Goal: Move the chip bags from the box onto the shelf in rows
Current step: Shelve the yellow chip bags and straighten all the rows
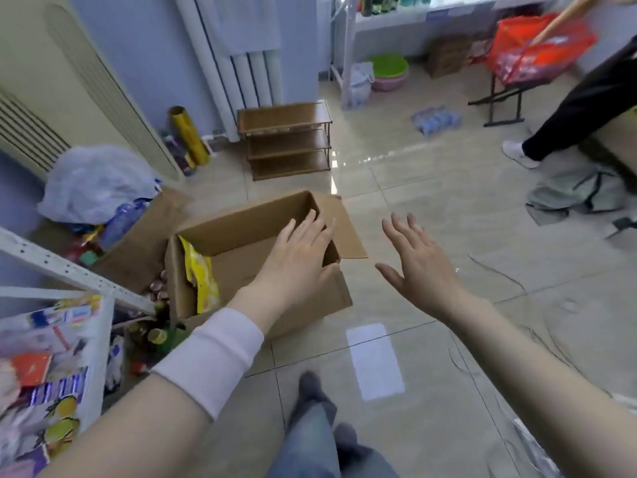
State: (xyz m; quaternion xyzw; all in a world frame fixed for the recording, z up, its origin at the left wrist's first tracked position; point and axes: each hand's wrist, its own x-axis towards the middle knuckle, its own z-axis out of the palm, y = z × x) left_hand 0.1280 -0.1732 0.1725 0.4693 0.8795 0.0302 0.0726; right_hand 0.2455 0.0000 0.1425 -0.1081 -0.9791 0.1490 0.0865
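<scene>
- Listing from the head view: box, brown cardboard, flaps open, standing on the tiled floor just beside the shelf.
- Chip bag: one in sight, yellow, standing on edge against the box's left inner wall. The rest of the box bottom that shows is bare card, and the forearm hides some of it.
- Left grip: fingers straight and slightly parted, palm down over the right end of the box, holding nothing. Whether the thumb touches the rim of the right wall cannot be told.
- Right grip: fingers spread, empty, over the floor to the right of the box and apart from it.
- Shelf: white metal frame at the left edge, with blurred coloured packs lying on the level nearest the camera.
- Handling, judged: the bag is likely light, air-filled and soft, with a slick film and brittle contents. Squeezing its middle could crush the chips or burst a seam.
- Hold, judged: pinch the top seam, or cup both flat faces lightly. The upper edge stands free and looks reachable from above.
- Progress, judged: box nearly emptied. The left grip would have to cross to the box's left wall to reach the bag.
- Also present: low brown rack by the back wall, and another person's leg at upper right.
</scene>
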